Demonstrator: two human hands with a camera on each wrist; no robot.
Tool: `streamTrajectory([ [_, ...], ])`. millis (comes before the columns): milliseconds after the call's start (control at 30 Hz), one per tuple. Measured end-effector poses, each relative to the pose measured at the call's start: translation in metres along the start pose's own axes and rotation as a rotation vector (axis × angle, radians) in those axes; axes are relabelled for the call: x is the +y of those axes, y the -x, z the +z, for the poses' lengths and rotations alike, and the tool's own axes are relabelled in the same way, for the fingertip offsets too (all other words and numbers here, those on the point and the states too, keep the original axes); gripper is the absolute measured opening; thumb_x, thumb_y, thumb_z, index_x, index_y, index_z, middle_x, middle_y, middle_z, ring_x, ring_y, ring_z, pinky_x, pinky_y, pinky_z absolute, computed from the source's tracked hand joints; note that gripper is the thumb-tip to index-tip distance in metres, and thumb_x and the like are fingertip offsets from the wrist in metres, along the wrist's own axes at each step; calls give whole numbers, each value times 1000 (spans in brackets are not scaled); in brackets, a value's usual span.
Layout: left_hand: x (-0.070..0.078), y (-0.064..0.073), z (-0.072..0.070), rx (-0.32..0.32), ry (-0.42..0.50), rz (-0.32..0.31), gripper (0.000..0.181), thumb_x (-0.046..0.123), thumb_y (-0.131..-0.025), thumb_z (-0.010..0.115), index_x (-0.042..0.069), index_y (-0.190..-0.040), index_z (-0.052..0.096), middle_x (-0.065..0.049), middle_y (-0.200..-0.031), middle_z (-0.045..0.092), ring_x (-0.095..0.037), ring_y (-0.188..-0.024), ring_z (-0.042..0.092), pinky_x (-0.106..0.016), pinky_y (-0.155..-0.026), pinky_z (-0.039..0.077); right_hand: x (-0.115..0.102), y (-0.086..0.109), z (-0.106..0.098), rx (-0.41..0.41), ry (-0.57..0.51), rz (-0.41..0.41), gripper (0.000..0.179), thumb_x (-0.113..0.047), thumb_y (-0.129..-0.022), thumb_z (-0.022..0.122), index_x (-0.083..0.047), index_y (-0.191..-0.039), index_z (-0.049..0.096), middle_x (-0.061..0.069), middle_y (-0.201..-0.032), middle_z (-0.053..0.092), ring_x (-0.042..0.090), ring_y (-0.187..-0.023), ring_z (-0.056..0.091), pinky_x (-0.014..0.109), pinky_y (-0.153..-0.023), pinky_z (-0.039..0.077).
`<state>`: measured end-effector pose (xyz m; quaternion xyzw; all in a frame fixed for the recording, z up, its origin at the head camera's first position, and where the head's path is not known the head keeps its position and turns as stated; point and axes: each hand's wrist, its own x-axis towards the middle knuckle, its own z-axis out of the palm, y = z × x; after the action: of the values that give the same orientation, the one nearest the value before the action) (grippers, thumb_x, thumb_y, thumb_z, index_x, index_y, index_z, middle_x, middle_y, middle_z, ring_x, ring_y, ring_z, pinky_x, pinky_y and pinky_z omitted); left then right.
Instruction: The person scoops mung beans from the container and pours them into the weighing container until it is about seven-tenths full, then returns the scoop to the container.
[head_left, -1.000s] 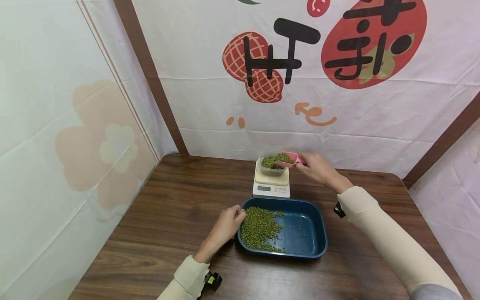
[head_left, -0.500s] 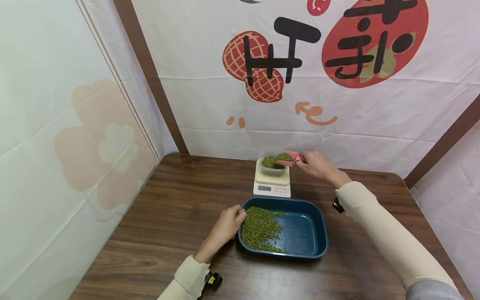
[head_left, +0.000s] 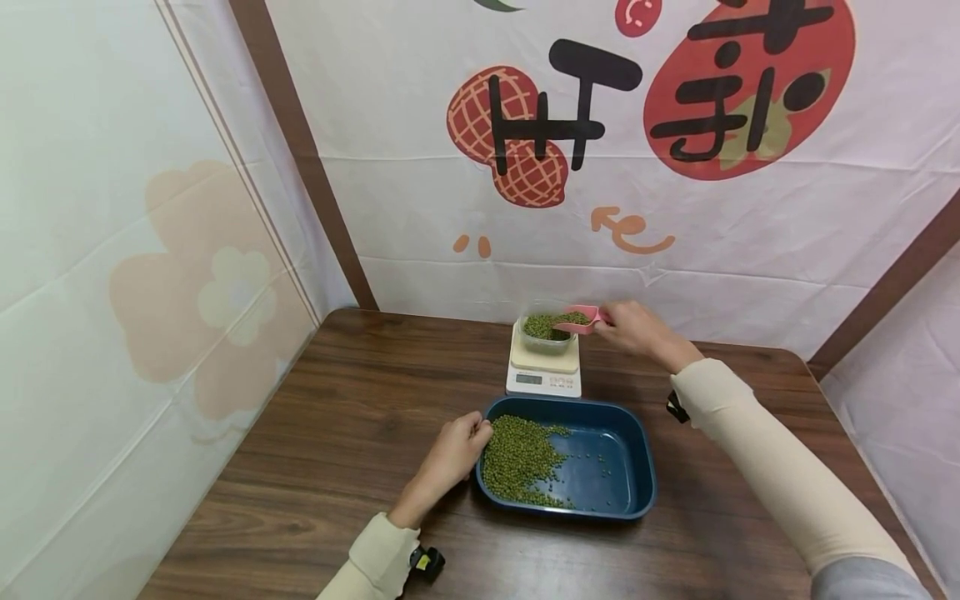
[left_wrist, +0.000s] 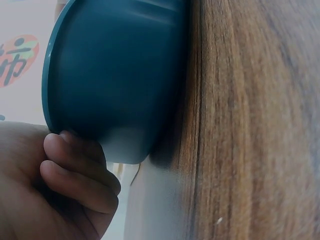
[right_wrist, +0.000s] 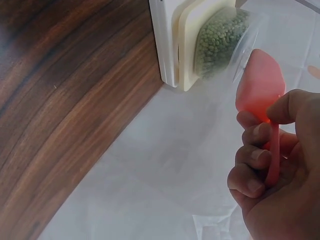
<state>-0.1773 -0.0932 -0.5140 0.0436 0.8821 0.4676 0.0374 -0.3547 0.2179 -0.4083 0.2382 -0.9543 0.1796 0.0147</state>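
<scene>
A dark wooden table (head_left: 352, 433) is standing in a corner hung with white printed cloth (head_left: 675, 233), and it is filling the lower half of the head view.

The right hand (head_left: 633, 329), just above the frame's centre, is pinching the handle of a small pink plastic scoop (head_left: 579, 320) between thumb and curled fingers (right_wrist: 252, 150). The scoop's long axis is running roughly level, handle pointing frame-right and bowl frame-left. The bowl, carrying green mung beans, is hanging over the rim of a clear plastic cup (head_left: 546, 327) partly filled with the same beans; whether it is touching the rim, I cannot tell. The cup is sitting on a small cream-and-white kitchen scale (head_left: 543, 367) directly below it. So the cup is lying just left of the grip, and the right hand is far nearer to it than the left.

The left hand (head_left: 450, 454), lower centre-left, is curling its fingers (left_wrist: 80, 170) against the near left corner of a dark blue oval plastic tray (head_left: 641, 467), which is lying in front of the scale (beans heaped in its left half, a few strays to the right).

The head view is showing the scale's display, though it is too small to read. The right wrist view is showing the grip on the handle but only the scoop's underside, hiding its load. The left wrist view is showing the tray's outer wall and nothing inside.
</scene>
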Motion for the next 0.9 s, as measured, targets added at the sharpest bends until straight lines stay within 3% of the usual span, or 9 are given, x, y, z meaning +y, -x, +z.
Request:
streamTrajectory([
  [267, 0, 0, 0, -4, 4, -6, 35, 22, -112, 44, 13, -78, 46, 3, -53, 40, -13, -39, 39, -27, -42, 40, -3, -2, -3, 7, 34, -31, 20, -17, -102, 57, -8, -84, 61, -1, -64, 37, 16, -58, 35, 32, -59, 32],
  [667, -1, 0, 1, -2, 4, -4, 36, 22, -112, 45, 13, -78, 46, 4, -54, 40, -13, -39, 39, -26, -42, 40, -7, -6, -7, -12, 82, -57, 18, -18, -104, 61, -3, -96, 66, 2, -69, 43, 18, -63, 42, 32, -62, 33],
  [900, -1, 0, 0, -2, 8, 4, 34, 21, -112, 44, 13, -78, 47, 4, -54, 40, -13, -39, 39, -27, -42, 40, -12, -7, -10, -5, 88, -58, 16, -16, -103, 59, -4, -93, 65, 2, -71, 45, 19, -64, 43, 33, -62, 33],
])
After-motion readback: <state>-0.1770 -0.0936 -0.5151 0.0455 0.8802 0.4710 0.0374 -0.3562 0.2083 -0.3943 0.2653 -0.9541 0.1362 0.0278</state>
